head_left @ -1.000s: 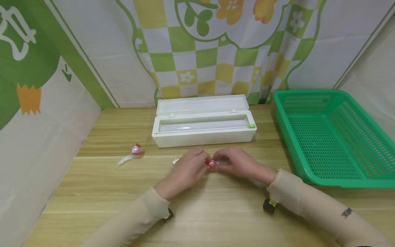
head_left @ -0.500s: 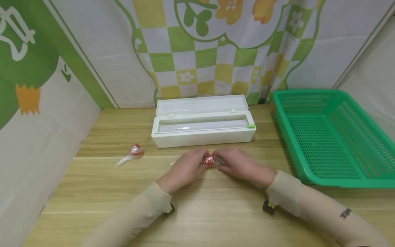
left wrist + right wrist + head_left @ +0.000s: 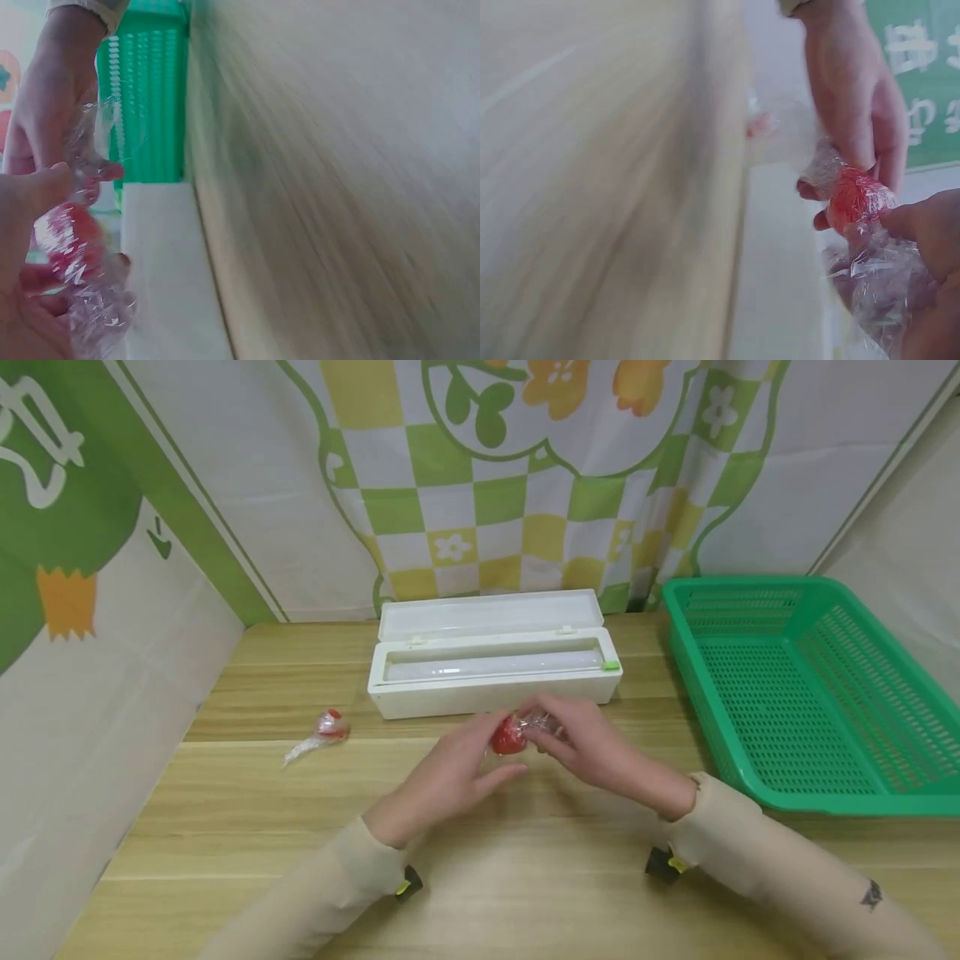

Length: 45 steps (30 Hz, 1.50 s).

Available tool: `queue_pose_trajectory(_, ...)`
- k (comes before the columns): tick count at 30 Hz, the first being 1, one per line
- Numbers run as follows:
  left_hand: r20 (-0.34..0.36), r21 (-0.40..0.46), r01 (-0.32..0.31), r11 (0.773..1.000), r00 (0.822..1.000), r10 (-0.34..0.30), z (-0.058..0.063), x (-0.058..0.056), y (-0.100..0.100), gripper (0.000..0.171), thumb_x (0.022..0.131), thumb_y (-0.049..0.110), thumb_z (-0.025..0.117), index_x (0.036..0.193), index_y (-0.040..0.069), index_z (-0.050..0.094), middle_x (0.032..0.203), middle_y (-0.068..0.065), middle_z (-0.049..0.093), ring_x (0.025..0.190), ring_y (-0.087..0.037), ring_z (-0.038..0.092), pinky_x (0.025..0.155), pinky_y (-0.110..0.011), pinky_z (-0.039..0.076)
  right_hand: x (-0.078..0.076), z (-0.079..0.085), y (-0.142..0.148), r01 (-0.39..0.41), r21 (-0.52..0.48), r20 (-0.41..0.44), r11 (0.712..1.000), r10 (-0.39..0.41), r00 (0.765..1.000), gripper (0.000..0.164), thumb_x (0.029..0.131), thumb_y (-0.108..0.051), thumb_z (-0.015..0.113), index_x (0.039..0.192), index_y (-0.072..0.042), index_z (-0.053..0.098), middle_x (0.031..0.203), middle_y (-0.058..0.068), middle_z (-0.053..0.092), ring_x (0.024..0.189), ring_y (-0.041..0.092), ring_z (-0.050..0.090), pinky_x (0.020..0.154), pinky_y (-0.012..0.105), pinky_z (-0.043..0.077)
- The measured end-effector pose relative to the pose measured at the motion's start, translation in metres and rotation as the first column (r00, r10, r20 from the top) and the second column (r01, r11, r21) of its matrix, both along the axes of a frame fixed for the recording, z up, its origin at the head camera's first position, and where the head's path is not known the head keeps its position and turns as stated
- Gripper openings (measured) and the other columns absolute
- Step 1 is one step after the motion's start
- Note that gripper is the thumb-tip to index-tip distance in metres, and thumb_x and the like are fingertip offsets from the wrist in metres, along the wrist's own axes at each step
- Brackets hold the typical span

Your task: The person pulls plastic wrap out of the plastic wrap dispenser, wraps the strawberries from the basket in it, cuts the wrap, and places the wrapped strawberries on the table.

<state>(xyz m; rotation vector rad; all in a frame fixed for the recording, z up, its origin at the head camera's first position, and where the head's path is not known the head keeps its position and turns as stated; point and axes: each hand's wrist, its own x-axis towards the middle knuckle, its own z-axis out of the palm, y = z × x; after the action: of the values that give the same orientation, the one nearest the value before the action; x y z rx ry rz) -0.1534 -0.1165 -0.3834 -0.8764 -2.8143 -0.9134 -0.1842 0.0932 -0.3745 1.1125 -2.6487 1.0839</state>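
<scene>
Between the two hands is a red, rounded thing wrapped in cling film [image 3: 508, 737], just in front of the white box. The left hand [image 3: 442, 772] has its fingers curled behind the bundle, and its thumb stands apart in the head view. Crumpled film [image 3: 101, 311] bunches beside these fingers in the left wrist view. With thumb and fingers, the right hand [image 3: 596, 745] pinches the gathered film at the bundle's right end. A loose tail of clear film [image 3: 885, 281] hangs by that hand in the right wrist view.
The white box [image 3: 495, 695], lid up, holds a roll of cling film [image 3: 495, 665] behind the hands. Another film-wrapped red thing [image 3: 332, 725] with a twisted tail lies left on the wooden table [image 3: 247, 827]. A green plastic basket [image 3: 716, 718] stands right.
Both hands have raised the wrapped red thing and brought it slightly nearer the box. The left thumb has spread away from it. The other wrapped thing, box and basket stay in place.
</scene>
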Motion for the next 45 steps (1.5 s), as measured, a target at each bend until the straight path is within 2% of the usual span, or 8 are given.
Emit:
queue_pose_trajectory(4, -0.036, 0.077, 0.004, 0.997, 0.999, -0.001, 0.008, 0.004, 0.002, 0.052, 0.092, 0.027, 0.071, 0.138, 0.014, 0.052, 0.117, 0.001, 0.067, 0.103, -0.011, 0.064, 0.091, -0.028, 0.056, 0.009, 0.016, 0.001, -0.044, -0.048, -0.023, 0.998, 0.043, 0.999, 0.021, 0.093, -0.012, 0.068, 0.113, -0.013, 0.065, 0.103, 0.000, 0.074, 0.080, 0.007, 0.066, 0.067, 0.020, 0.057)
queue_pose_trajectory(8, 0.014, 0.192, -0.021, 0.981, 1.000, 0.019, 0.016, 0.008, 0.001, 0.039, 0.091, 0.021, 0.072, 0.127, 0.013, 0.060, 0.109, -0.001, 0.069, 0.095, -0.011, 0.064, 0.083, -0.027, 0.058, 0.016, 0.030, 0.004, -0.067, -0.084, -0.067, 0.994, 0.061, 0.996, 0.029, 0.089, -0.015, 0.074, 0.117, -0.014, 0.068, 0.109, 0.000, 0.074, 0.085, 0.009, 0.065, 0.068, 0.022, 0.056)
queue_pose_trajectory(15, 0.189, 0.451, -0.062, 0.890, 0.982, -0.027, 0.025, 0.013, -0.008, 0.040, 0.092, 0.012, 0.069, 0.131, 0.009, 0.059, 0.116, -0.008, 0.068, 0.096, -0.015, 0.063, 0.081, -0.023, 0.057, 0.024, 0.040, 0.013, -0.098, -0.261, -0.016, 0.960, 0.097, 0.995, 0.028, 0.089, -0.005, 0.071, 0.117, -0.009, 0.072, 0.093, 0.001, 0.074, 0.069, 0.006, 0.062, 0.057, 0.022, 0.056)
queue_pose_trajectory(19, 0.267, 0.590, -0.091, 0.802, 0.960, -0.088, 0.030, 0.017, -0.006, 0.041, 0.095, 0.008, 0.064, 0.134, 0.006, 0.055, 0.119, -0.013, 0.065, 0.096, -0.014, 0.060, 0.077, -0.019, 0.055, 0.029, 0.040, 0.010, -0.097, -0.344, 0.056, 0.934, 0.123, 0.991, 0.029, 0.091, -0.002, 0.067, 0.120, -0.005, 0.071, 0.095, 0.005, 0.073, 0.070, 0.008, 0.057, 0.054, 0.022, 0.054)
queue_pose_trajectory(23, 0.365, 0.706, -0.178, 0.685, 0.921, -0.137, 0.034, 0.021, -0.003, 0.041, 0.098, 0.009, 0.061, 0.137, 0.007, 0.053, 0.125, -0.013, 0.061, 0.105, -0.013, 0.061, 0.088, -0.019, 0.055, 0.035, 0.041, 0.004, -0.068, -0.413, 0.137, 0.908, 0.135, 0.981, 0.034, 0.092, -0.001, 0.066, 0.126, -0.003, 0.066, 0.108, 0.011, 0.072, 0.075, 0.010, 0.058, 0.059, 0.025, 0.057)
queue_pose_trajectory(31, 0.422, 0.845, -0.260, 0.468, 0.861, -0.283, 0.041, 0.026, 0.007, 0.045, 0.099, -0.001, 0.052, 0.142, -0.007, 0.042, 0.127, -0.006, 0.055, 0.112, -0.010, 0.058, 0.099, -0.021, 0.052, 0.045, 0.033, -0.014, 0.069, -0.554, 0.175, 0.830, 0.034, 0.984, 0.035, 0.088, 0.001, 0.070, 0.123, -0.001, 0.068, 0.104, 0.012, 0.069, 0.078, 0.008, 0.062, 0.056, 0.024, 0.059)
queue_pose_trajectory(38, 0.420, 0.855, -0.257, 0.452, 0.853, -0.310, 0.042, 0.028, 0.008, 0.047, 0.096, 0.000, 0.052, 0.141, -0.007, 0.042, 0.129, -0.009, 0.054, 0.114, -0.011, 0.056, 0.098, -0.020, 0.052, 0.045, 0.030, -0.020, 0.139, -0.557, 0.121, 0.819, -0.086, 0.989, 0.031, 0.082, -0.003, 0.078, 0.113, -0.006, 0.075, 0.099, 0.009, 0.074, 0.078, 0.007, 0.064, 0.057, 0.024, 0.058)
queue_pose_trajectory(45, 0.456, 0.795, -0.260, 0.548, 0.852, -0.258, 0.039, 0.025, 0.003, 0.038, 0.100, 0.009, 0.055, 0.137, 0.001, 0.050, 0.126, -0.008, 0.058, 0.110, -0.012, 0.061, 0.094, -0.021, 0.054, 0.043, 0.029, -0.019, 0.080, -0.527, 0.078, 0.846, -0.045, 0.996, 0.026, 0.084, -0.003, 0.077, 0.110, -0.004, 0.075, 0.094, 0.008, 0.073, 0.076, 0.007, 0.062, 0.058, 0.023, 0.058)
